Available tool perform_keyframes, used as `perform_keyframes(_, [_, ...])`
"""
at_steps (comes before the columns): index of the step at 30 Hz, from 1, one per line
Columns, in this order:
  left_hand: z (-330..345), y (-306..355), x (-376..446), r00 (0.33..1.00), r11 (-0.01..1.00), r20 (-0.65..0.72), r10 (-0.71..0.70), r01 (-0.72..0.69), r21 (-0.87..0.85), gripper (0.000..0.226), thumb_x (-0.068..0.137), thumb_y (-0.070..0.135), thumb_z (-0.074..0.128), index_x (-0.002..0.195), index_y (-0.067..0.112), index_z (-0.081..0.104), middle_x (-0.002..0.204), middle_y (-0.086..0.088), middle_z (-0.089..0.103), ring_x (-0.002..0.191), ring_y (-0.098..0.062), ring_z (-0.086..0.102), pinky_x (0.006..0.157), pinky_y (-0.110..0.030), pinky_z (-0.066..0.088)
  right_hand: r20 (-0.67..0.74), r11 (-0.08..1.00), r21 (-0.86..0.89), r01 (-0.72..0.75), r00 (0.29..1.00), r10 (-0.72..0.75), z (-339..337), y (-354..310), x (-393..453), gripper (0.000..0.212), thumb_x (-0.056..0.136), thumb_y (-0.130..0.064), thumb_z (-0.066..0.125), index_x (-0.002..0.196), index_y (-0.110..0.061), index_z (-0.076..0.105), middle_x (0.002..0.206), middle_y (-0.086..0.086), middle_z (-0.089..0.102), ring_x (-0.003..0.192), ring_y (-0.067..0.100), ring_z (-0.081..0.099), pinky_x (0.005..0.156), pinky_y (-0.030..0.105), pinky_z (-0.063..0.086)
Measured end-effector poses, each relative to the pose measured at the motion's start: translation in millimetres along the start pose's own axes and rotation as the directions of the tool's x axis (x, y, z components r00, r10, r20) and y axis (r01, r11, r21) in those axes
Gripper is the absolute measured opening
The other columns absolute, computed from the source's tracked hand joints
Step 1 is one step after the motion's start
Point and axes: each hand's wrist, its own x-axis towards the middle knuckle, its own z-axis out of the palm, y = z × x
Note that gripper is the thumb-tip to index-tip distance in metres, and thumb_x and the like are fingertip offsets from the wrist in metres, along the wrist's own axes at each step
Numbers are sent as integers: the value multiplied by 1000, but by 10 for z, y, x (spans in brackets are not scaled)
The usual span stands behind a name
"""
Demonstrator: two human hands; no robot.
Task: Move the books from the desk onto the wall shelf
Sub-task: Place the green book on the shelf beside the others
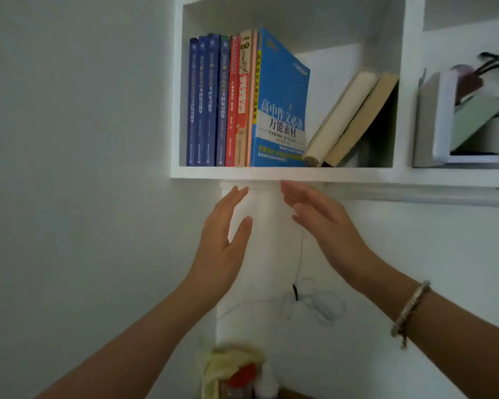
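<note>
We see both hands raised just below the wall shelf (271, 172), palms turned toward each other with a gap between them. The left hand (224, 240) has its fingers straight and close together, thumb spread apart from them; its grip is open and holds nothing. The right hand (326, 223) is likewise open, fingers extended and loosely fanned, fingertips just under the shelf's lower front edge without plainly touching it. A bracelet (409, 309) sits on the right wrist.

Inside the shelf's left compartment the books stand in a row: four dark blue books (206, 102) against the left wall, then a red book (233, 102), an orange-and-cream book (245, 96), and a light blue book (283, 105) whose cover faces outward and leans slightly toward the row. To the right of these, two pale books (349, 116) lean steeply against the compartment's right wall, pages toward us.

Below the shelf, a thin white cable (314, 300) loops against the wall, and a yellow and red object (234, 372) is blurred beneath the hands.
</note>
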Motion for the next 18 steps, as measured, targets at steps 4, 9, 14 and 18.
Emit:
perform_keyframes(4, [202,-92,-931,977,990,163,-136,141,-16,38,98,25,44,135,37,43,143,22,40,133,8,31,108,-14,23,68,988,-39,-152,986,154,-216,328,-718,38,96,-3,45,127,-21,58,131,-6,60,119,5,58,100,22,45])
perform_keyframes(9, [368,-315,-2071,887,911,239,-394,412,-29,34,97,14,46,128,26,52,127,23,54,117,15,44,90,1,34,92,911,-50,-409,907,412,-434,840,-1632,29,95,0,46,117,-6,63,122,4,66,113,15,63,97,30,48])
perform_keyframes(14, [528,-568,-3021,655,680,245,-715,732,31,30,97,11,47,122,26,56,123,8,56,107,-2,51,85,-14,42,119,723,-88,-685,714,690,-511,1434,-2362,22,95,-8,50,109,-6,67,115,4,68,112,19,62,96,36,47])
perform_keyframes(18, [748,-678,-3597,407,428,208,-889,901,66,28,96,7,46,121,17,56,125,1,53,113,-14,52,80,-15,43,146,468,-136,-873,450,881,-456,1858,-2817,20,95,-20,52,106,-12,67,113,0,68,110,17,62,93,35,46])
